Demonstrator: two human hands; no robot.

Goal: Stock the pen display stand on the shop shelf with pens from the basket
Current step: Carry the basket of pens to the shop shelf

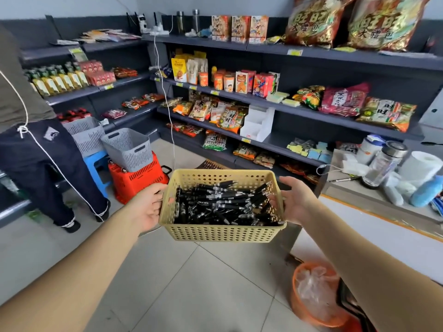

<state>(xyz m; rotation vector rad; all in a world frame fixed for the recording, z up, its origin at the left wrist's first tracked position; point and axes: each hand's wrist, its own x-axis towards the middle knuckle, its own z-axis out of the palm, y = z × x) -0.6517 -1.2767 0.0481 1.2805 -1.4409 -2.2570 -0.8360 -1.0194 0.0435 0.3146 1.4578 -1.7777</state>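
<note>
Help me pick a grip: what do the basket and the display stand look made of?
Basket: yellow plastic, matte, judging by the moulded rows of holes and the rolled rim. Display stand: probably white cardboard, matte; it shows flat folded panels in steps with sharp creases.
</note>
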